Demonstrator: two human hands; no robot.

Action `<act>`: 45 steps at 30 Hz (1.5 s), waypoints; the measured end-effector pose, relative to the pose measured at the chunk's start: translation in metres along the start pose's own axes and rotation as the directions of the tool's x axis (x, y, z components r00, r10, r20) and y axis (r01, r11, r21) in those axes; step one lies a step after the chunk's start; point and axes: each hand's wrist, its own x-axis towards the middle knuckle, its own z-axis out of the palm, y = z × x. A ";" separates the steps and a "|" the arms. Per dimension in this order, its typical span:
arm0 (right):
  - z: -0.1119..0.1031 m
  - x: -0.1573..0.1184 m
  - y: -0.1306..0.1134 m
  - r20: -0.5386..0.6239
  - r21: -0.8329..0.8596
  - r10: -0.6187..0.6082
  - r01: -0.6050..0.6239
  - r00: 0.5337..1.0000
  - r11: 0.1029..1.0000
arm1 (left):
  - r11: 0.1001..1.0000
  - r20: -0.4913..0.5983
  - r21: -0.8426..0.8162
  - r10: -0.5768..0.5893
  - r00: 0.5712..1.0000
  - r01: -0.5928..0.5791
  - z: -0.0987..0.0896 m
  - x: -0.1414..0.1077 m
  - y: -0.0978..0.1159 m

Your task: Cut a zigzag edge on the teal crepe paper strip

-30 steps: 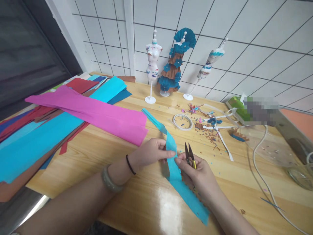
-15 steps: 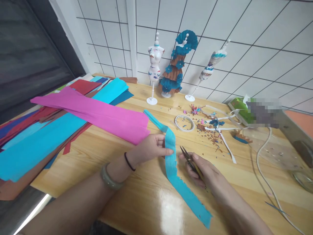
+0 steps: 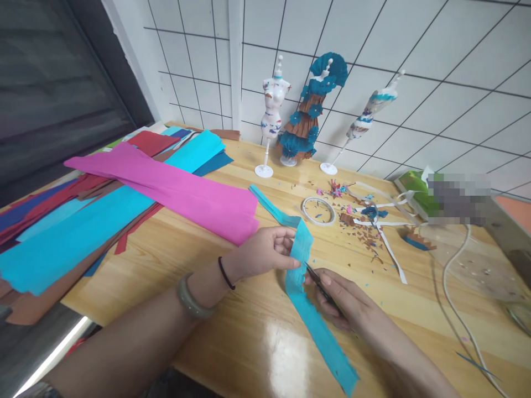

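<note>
A long turquoise paper strip (image 3: 315, 326) runs from beside the pink sheet toward the table's front, its right edge notched. My left hand (image 3: 271, 251) pinches the strip near its middle, thumb in front. In my right hand (image 3: 338, 298) are small dark scissors (image 3: 322, 286), their blades together and their tips touching the strip's right edge just beside my left thumb. A few tiny blue scraps lie on the wood around the scissors.
Coloured paper sheets (image 3: 186, 199) are piled at left. Along the wall stand two bare mannequins (image 3: 274, 105) and one dressed in teal and brown paper (image 3: 309, 119). A tape roll (image 3: 305, 209), paper scraps (image 3: 365, 235), a tissue pack (image 3: 415, 190) and a white cable (image 3: 450, 293) are at right.
The scissors have closed and their tips have moved against the strip's edge. Blue scraps now lie near them. The whole view has shifted slightly.
</note>
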 end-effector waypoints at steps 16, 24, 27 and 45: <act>0.012 0.002 -0.006 -0.069 -0.054 -0.088 0.085 0.994 0.995 | 1.000 -0.104 -0.012 -0.013 0.995 0.012 0.008 0.000 -0.001; 0.013 0.005 -0.003 -0.084 -0.037 -0.091 0.088 0.992 0.995 | 0.998 -0.140 0.058 0.027 0.990 -0.019 0.008 -0.001 -0.005; 0.013 0.004 -0.003 -0.089 -0.038 -0.095 0.092 0.991 0.995 | 0.999 -0.134 0.047 0.025 0.991 -0.019 0.008 -0.001 -0.005; 0.010 0.004 0.000 -0.056 -0.095 -0.109 0.103 0.992 0.990 | 0.995 -0.058 0.093 0.040 0.998 -0.034 0.007 -0.003 0.001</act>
